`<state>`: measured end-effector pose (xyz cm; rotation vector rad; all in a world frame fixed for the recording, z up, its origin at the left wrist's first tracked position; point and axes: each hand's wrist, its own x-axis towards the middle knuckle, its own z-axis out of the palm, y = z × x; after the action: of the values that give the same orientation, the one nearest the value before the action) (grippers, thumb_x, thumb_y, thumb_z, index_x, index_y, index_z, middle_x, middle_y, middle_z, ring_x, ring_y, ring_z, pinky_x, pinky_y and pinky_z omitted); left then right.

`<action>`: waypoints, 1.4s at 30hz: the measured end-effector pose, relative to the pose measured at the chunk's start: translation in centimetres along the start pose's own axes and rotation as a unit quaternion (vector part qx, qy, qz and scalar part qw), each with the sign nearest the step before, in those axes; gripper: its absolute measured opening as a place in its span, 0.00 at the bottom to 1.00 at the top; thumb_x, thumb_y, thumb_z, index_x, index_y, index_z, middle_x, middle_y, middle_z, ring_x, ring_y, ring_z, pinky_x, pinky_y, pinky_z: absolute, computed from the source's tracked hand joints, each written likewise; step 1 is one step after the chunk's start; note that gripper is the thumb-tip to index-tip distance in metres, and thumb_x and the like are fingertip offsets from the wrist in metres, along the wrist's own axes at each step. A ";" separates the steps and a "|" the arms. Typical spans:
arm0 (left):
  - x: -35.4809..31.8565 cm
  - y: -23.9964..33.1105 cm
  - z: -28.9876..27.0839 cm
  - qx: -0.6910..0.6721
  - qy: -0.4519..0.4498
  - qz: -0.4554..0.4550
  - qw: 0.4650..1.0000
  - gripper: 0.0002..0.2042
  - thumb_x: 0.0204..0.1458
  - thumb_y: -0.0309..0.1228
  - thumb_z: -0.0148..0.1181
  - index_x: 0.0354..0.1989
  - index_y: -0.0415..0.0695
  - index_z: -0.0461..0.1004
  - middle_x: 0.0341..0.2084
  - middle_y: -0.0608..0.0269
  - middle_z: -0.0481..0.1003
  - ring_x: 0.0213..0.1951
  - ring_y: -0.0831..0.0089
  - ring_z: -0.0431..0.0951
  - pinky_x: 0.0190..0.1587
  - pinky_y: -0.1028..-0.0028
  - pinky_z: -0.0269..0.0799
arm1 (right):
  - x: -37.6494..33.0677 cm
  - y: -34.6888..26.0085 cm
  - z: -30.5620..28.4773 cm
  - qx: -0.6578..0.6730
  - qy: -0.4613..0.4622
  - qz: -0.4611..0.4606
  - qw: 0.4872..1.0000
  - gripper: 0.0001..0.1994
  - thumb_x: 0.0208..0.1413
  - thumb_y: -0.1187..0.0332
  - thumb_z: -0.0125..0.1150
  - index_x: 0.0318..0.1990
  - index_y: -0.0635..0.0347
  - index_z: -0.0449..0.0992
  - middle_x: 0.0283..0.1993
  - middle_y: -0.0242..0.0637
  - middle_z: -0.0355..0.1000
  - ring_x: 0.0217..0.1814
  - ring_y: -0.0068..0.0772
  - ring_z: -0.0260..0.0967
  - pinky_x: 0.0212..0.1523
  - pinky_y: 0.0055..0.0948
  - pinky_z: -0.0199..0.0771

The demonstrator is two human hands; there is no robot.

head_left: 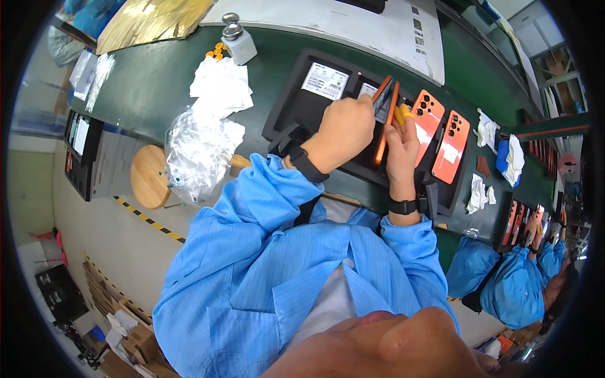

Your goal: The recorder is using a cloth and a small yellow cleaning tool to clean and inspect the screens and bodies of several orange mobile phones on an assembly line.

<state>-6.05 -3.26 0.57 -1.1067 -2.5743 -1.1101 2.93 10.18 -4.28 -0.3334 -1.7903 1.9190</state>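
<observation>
My right hand (402,146), with yellow finger cots (402,113) on its fingertips, grips an orange-edged smartphone (384,112) tilted up on its side, its dark screen toward my left hand. Curled closed against the phone's left side is my left hand (345,131); its fingertips are turned away, so what they hold cannot be made out. Both hands are over a black tray (296,94). Two orange phones, one farther left (426,112) and one at the tray's right end (450,151), lie back up in it. White printed labels (325,80) show at the tray's left.
Left of the tray are white wipes (220,85), a crumpled clear plastic bag (198,151), a metal-topped dispenser bottle (238,43) and orange finger cots (217,51). Scraps of white paper (478,194) lie to the right. Another person in blue (513,286) works at a farther phone tray.
</observation>
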 end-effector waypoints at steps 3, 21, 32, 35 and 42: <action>-0.5 1.0 0.8 -0.054 -0.014 -0.042 0.998 0.09 0.57 0.29 0.57 0.34 0.34 0.74 0.19 0.42 0.76 0.25 0.46 0.80 0.30 0.57 0.76 | -0.9 -0.4 0.6 -0.006 -0.011 -0.007 1.000 0.24 0.66 0.76 0.53 0.67 0.74 0.59 0.61 0.42 0.66 0.63 0.30 0.65 0.64 0.29 0.64; -4.7 -0.1 0.3 -0.320 -0.193 -0.024 0.927 0.50 0.42 0.21 0.72 0.74 0.39 0.46 0.68 0.44 0.60 0.65 0.52 0.68 0.65 0.63 0.67 | -1.7 -1.5 0.5 -0.156 0.011 0.013 0.988 0.21 0.68 0.75 0.43 0.67 0.72 0.62 0.58 0.49 0.72 0.56 0.34 0.73 0.56 0.29 0.71; -4.3 -0.3 0.6 -0.296 -0.206 -0.046 0.932 0.52 0.39 0.22 0.73 0.74 0.38 0.47 0.68 0.43 0.60 0.66 0.49 0.66 0.66 0.64 0.64 | -1.5 -1.3 0.7 -0.179 0.037 0.034 0.983 0.18 0.66 0.77 0.44 0.62 0.72 0.68 0.49 0.47 0.76 0.47 0.30 0.76 0.49 0.26 0.74; -4.1 -0.2 0.4 -0.301 -0.212 -0.059 0.928 0.52 0.38 0.21 0.72 0.74 0.37 0.46 0.67 0.42 0.61 0.66 0.49 0.66 0.66 0.64 0.64 | -1.7 -2.1 1.0 -0.196 0.024 0.038 0.980 0.18 0.66 0.77 0.44 0.61 0.71 0.69 0.48 0.46 0.76 0.46 0.30 0.76 0.47 0.27 0.74; -3.9 -0.2 0.3 -0.307 -0.232 -0.069 0.920 0.53 0.37 0.22 0.73 0.74 0.38 0.45 0.67 0.41 0.61 0.65 0.48 0.66 0.65 0.64 0.65 | -1.8 -1.9 1.1 -0.207 0.027 0.020 0.978 0.16 0.66 0.77 0.44 0.59 0.71 0.69 0.46 0.45 0.75 0.45 0.30 0.75 0.46 0.26 0.74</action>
<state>-3.29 -5.43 -1.28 -1.4776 -2.7431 -2.0005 4.27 8.41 -2.58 -0.5596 -2.1530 1.5311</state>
